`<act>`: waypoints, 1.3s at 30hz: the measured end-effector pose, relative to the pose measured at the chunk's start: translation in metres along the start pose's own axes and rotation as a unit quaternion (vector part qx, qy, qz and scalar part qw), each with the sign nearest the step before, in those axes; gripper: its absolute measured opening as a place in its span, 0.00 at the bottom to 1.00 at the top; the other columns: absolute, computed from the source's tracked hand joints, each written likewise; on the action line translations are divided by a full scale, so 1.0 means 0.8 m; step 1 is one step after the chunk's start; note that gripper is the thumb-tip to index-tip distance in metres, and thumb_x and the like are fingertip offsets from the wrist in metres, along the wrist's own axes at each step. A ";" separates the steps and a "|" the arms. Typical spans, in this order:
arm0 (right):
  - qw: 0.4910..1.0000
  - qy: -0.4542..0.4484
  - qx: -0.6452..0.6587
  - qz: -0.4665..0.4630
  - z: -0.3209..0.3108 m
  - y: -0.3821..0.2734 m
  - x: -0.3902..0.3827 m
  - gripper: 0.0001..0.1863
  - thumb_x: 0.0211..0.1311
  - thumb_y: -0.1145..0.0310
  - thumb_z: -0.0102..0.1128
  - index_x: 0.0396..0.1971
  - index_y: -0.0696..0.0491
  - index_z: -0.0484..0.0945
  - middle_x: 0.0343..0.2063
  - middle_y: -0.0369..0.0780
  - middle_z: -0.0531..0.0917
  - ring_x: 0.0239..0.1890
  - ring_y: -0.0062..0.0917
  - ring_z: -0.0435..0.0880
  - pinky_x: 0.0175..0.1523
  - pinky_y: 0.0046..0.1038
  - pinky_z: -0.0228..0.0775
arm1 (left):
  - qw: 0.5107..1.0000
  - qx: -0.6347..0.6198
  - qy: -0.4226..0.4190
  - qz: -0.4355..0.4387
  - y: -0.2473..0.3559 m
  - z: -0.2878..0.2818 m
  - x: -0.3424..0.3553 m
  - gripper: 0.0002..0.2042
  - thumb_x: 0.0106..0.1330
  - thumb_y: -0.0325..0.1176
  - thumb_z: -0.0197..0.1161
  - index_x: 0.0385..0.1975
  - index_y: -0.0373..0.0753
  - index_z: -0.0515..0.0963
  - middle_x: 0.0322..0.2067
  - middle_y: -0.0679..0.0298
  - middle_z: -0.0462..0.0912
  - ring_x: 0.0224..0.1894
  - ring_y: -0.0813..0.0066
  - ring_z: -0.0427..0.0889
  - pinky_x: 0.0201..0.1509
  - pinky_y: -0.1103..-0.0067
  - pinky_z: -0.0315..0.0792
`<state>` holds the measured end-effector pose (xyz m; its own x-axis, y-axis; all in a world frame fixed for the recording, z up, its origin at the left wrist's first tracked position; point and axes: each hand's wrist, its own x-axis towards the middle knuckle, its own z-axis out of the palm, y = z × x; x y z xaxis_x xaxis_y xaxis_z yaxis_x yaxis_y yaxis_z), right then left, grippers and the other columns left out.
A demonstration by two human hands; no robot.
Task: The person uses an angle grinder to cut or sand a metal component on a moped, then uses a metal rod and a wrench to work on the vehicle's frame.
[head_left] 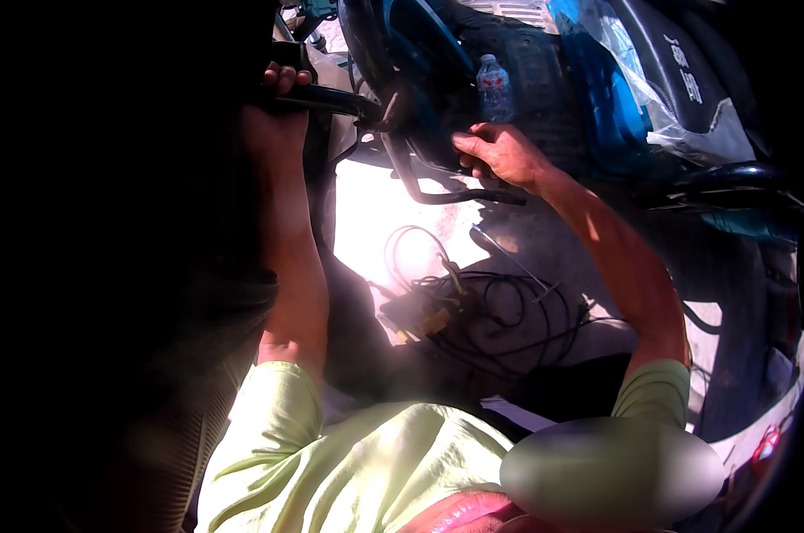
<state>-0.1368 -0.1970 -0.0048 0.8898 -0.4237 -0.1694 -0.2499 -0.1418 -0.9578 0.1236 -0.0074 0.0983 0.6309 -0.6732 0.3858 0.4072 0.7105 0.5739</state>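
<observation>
The person's left hand (276, 114), in the upper left of the frame, has its fingers (286, 78) curled tight around a black curved metal bar (331, 100) that runs rightward from the fist toward the top centre. The right hand (499, 153), just right of centre in the upper part, lies with its fingers (469, 147) bent and pointing left, resting against the dark blue and black body of a scooter (544, 80); whether they grip anything there, I cannot tell. Just below that hand a thin black bent tube (446, 194) sweeps down and to the right. A small clear plastic water bottle (494, 87) stands in the scooter's recess, just above the right hand. To the upper right, clear plastic sheeting (659, 107) lies over blue bodywork. Down in the middle of the frame, a tangle of black cables (495, 306) lies on the sunlit ground (375, 213), between the two forearms. The person wears a pale green short-sleeved shirt (366, 462), lower centre.
</observation>
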 end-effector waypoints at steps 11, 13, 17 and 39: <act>0.986 0.087 -0.098 -0.103 0.060 -0.100 0.031 0.35 0.68 0.36 0.51 0.36 0.60 0.84 0.19 0.37 0.79 0.23 0.21 0.76 0.33 0.27 0.68 | 0.999 0.005 0.043 -0.006 -0.001 0.000 0.005 0.34 0.65 0.71 0.47 0.32 0.38 0.71 0.20 0.67 0.72 0.23 0.72 0.72 0.39 0.69 0.67; 0.990 0.073 -0.088 -0.080 0.062 -0.107 0.029 0.34 0.68 0.38 0.52 0.35 0.59 0.83 0.19 0.35 0.77 0.23 0.20 0.75 0.33 0.26 0.67 | 0.994 0.032 0.099 0.016 -0.005 0.007 0.007 0.32 0.67 0.69 0.47 0.31 0.39 0.71 0.20 0.68 0.71 0.21 0.73 0.71 0.36 0.71 0.67; 0.999 0.032 -0.042 -0.009 0.062 -0.133 0.014 0.29 0.70 0.42 0.52 0.35 0.59 0.81 0.19 0.34 0.76 0.22 0.18 0.73 0.32 0.25 0.66 | 0.972 0.099 0.201 0.066 -0.013 0.071 -0.012 0.26 0.71 0.64 0.47 0.29 0.44 0.72 0.17 0.70 0.70 0.17 0.76 0.69 0.29 0.73 0.67; 0.999 0.028 0.016 -0.004 0.084 -0.115 0.018 0.30 0.68 0.41 0.53 0.31 0.58 0.82 0.23 0.39 0.82 0.26 0.20 0.78 0.33 0.24 0.70 | 0.996 0.002 0.089 0.030 0.011 0.012 0.004 0.29 0.73 0.64 0.41 0.38 0.40 0.73 0.24 0.60 0.73 0.23 0.67 0.74 0.41 0.63 0.72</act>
<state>-0.0753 -0.1304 0.0651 0.8689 -0.4722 -0.1486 -0.2294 -0.1182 -0.9661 0.1230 -0.0057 0.1115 0.7616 -0.5818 0.2854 0.3629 0.7478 0.5559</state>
